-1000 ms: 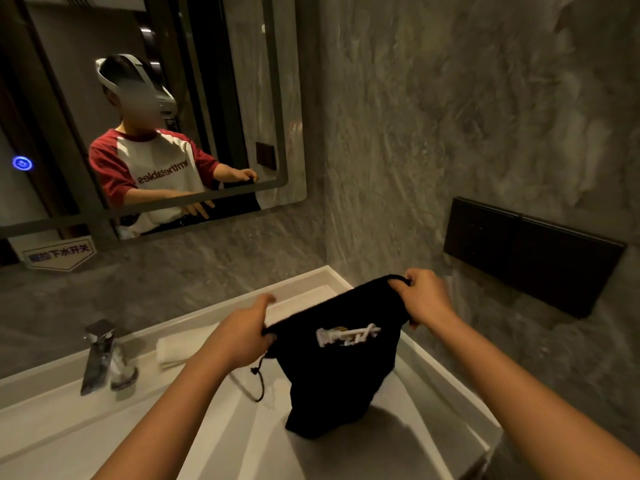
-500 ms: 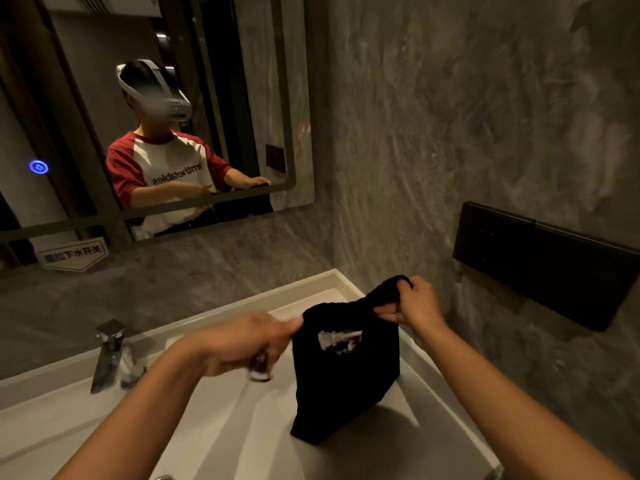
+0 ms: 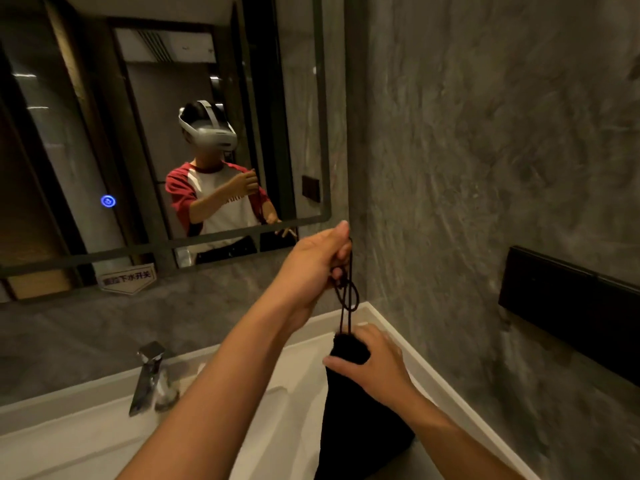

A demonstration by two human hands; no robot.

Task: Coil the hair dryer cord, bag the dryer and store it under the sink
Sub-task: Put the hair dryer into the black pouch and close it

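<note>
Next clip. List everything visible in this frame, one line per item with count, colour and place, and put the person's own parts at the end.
drawstring bag: 1, black, hanging over the sink at lower right, neck bunched shut
drawstring cord: 1, black, running up from the bag's neck to the raised hand
sink: 1, white, along the bottom
faucet: 1, chrome, at the sink's back edge, left
mirror: 1, dark-framed, upper left, reflecting the person
touch button: 1, blue glow, on the mirror
sign: 1, pale, below the mirror
wall panel: 1, black, right wall
left hand: 1, raised, grip on the cord
right hand: 1, grip around the bag's neck
</note>
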